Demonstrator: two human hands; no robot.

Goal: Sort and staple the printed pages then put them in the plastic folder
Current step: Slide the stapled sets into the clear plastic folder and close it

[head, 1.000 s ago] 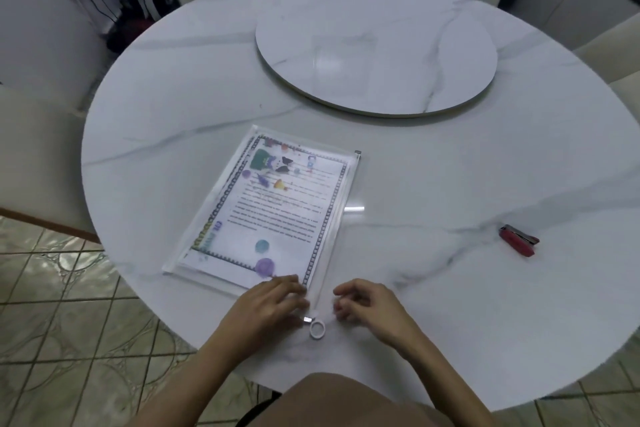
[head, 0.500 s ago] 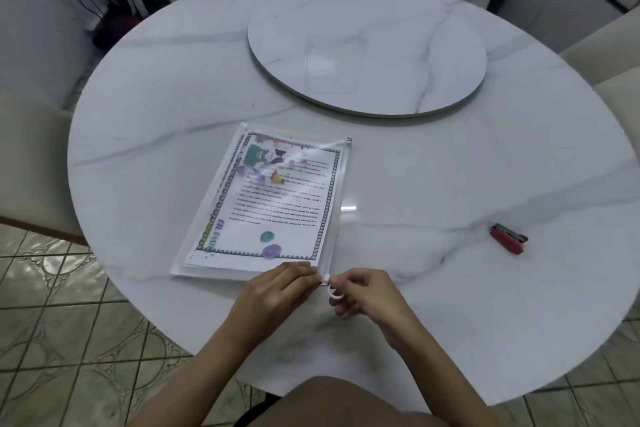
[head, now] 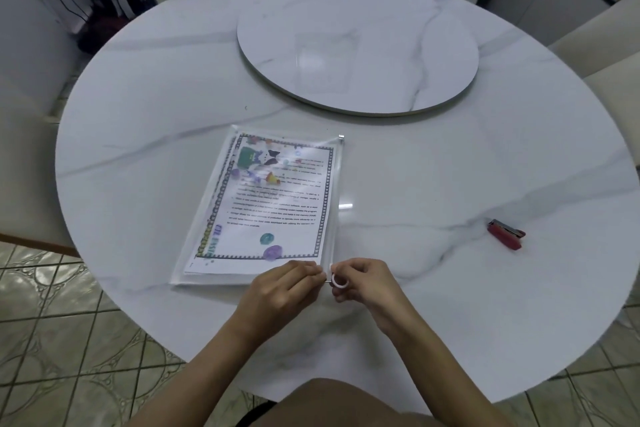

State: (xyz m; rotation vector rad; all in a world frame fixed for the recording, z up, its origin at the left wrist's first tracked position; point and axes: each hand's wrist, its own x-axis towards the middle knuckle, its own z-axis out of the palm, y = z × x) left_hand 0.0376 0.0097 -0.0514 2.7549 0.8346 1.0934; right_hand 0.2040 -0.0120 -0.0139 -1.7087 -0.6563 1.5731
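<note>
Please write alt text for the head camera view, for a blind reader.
The left hand grips the near corner of a plastic folder holding printed pages, and the right hand pinches its white zipper ring. A red stapler lies apart on the marble table.

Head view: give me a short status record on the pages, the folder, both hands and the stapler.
pages: colourful printed pages, lying inside the folder
folder: clear plastic zip folder, flat on the white marble round table
zip pull: white ring pull, at the folder's near right corner
left hand: pinches that corner of the folder
right hand: pinches the ring pull
stapler: small red stapler, apart on the table to the right, untouched
zip closed: cannot tell
</note>
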